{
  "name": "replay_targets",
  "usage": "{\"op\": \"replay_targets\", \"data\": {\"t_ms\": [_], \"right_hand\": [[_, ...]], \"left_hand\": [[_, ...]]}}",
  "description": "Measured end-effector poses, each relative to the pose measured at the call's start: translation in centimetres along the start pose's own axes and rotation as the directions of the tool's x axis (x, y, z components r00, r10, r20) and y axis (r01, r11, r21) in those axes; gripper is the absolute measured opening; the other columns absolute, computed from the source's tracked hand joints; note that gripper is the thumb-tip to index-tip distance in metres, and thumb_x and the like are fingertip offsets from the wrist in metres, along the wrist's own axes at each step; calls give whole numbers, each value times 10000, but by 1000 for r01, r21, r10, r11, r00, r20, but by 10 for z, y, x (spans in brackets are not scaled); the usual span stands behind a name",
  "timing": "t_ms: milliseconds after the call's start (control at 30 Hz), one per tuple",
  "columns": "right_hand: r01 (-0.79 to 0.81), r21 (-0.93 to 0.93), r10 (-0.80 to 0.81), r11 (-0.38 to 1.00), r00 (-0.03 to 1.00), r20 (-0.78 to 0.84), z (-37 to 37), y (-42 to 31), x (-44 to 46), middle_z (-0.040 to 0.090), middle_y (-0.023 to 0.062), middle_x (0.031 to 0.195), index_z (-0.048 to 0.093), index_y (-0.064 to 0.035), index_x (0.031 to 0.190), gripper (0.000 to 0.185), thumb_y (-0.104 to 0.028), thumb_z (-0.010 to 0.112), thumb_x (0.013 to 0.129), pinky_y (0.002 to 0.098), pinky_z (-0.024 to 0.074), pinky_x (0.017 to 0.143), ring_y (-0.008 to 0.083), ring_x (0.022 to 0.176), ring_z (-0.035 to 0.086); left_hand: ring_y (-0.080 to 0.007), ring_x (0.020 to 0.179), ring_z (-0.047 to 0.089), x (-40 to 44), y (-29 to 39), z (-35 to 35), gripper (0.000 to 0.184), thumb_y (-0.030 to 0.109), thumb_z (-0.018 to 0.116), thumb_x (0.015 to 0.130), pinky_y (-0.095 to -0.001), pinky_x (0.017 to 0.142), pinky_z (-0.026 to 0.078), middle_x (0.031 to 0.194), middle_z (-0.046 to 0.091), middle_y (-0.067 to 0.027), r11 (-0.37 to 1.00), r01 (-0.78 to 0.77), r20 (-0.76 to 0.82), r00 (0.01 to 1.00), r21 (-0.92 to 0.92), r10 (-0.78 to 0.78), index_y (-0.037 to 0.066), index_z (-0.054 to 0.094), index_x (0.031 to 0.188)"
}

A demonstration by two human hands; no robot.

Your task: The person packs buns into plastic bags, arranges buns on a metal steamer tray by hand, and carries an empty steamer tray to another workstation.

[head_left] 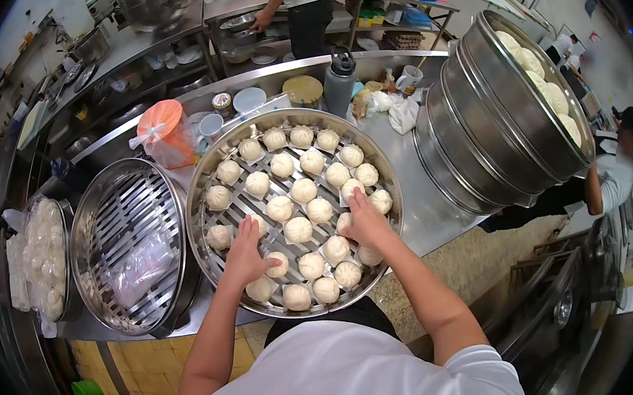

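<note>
A wide round metal steamer tray [192, 220] in front of me holds several pleated white steamed buns [303, 190], spread over its slatted base. My left hand [246, 257] is open over the tray's left side, fingers stretched and thumb apart, with one bun by the fingertips and another at the thumb. Over the right side is my right hand [366, 221], also open, its extended fingers on or just above buns near the rim. The hand partly covers those buns, so I cannot tell whether it presses on them. Neither hand grips a bun.
An empty slatted steamer tray [84, 267] with a plastic bag stands left, beside bagged buns [47, 249]. At right rises a stack of steamers [482, 114]. A grey bottle [339, 83], mug [409, 79] and orange tub [161, 127] line the back. Other people work nearby.
</note>
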State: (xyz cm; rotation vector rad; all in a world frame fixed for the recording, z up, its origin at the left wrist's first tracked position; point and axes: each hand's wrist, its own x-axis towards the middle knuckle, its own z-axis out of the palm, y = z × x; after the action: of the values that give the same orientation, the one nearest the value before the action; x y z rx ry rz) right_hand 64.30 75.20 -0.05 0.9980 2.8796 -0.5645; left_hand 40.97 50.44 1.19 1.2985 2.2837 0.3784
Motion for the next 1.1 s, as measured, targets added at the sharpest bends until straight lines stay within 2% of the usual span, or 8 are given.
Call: {"op": "replay_targets", "data": {"t_ms": [100, 300, 400, 567, 700, 800, 933, 1100], "right_hand": [[-19, 5, 19, 1000, 995, 100, -9, -2, 2, 261, 309, 1698, 461, 89, 1476, 850, -292, 858, 828, 456, 449, 1200, 429, 1551, 347], [40, -50, -26, 998, 968, 251, -45, 1, 18, 549, 319, 1459, 595, 30, 1372, 635, -256, 809, 847, 501, 582, 975, 421, 1190, 684], [80, -78, -73, 994, 993, 90, -48, 9, 66, 620, 292, 1317, 627, -3, 1343, 545, -204, 765, 856, 522, 598, 858, 419, 963, 736], [254, -116, -267, 960, 956, -118, -30, 2, 129, 734, 188, 1001, 648, -131, 1342, 476, -11, 636, 881, 488, 602, 881, 385, 1114, 695], [202, -243, -164, 949, 972, 169, -37, -9, 156, 746, 213, 1098, 687, -76, 1296, 413, -57, 647, 885, 488, 613, 861, 390, 1033, 736], [206, -294, -183, 933, 978, 103, -41, -34, 172, 747, 210, 1079, 729, -18, 1186, 318, -136, 676, 895, 488, 618, 849, 391, 997, 750], [202, 40, -197, 979, 974, -112, -16, -104, 185, 720, 255, 1135, 753, 19, 1083, 356, -280, 735, 891, 494, 603, 908, 415, 1102, 717], [161, -185, -156, 969, 987, 44, 24, -143, 179, 472, 321, 1517, 656, 13, 1295, 557, -401, 747, 934, 533, 595, 954, 524, 1259, 595]], "left_hand": [[-386, 1632, 171, 1, 1, 1, 1255, 460, 940, 729, -452, 1315, 245, 1748, 182, -262, 1000, 12, 0, 1000, -2, -12, -64, 258, 1643], [-386, 1631, 174, 2, -6, 7, 1270, 431, 961, 706, -441, 1314, 253, 1745, 191, -262, 999, -6, -24, 1000, -39, 6, -61, 259, 1643], [-386, 1629, 182, 1, -3, 5, 1272, 433, 962, 703, -441, 1313, 258, 1744, 196, -259, 999, 3, -22, 1000, -39, -4, -65, 261, 1641], [-379, 1627, 191, -1, -2, 9, 1272, 431, 964, 699, -437, 1317, 251, 1744, 206, -250, 999, 7, -47, 999, -37, -8, -71, 267, 1636], [-376, 1630, 186, -2, -5, 13, 1261, 412, 967, 691, -431, 1322, 235, 1745, 213, -243, 995, -11, -91, 996, -101, 1, -73, 281, 1631], [-364, 1636, 172, -3, -8, 16, 1254, 400, 967, 693, -421, 1321, 228, 1751, 201, -237, 990, -6, -100, 995, -142, -8, -48, 281, 1642], [-346, 1645, 147, -1, -9, 16, 1255, 403, 955, 718, -407, 1323, 214, 1766, 163, -223, 988, 8, -80, 997, -154, -21, -5, 246, 1670], [-387, 1626, 199, -2, -9, 16, 1221, 368, 972, 684, -431, 1312, 251, 1736, 225, -264, 986, -23, -122, 993, -163, 3, -64, 318, 1621]]}}
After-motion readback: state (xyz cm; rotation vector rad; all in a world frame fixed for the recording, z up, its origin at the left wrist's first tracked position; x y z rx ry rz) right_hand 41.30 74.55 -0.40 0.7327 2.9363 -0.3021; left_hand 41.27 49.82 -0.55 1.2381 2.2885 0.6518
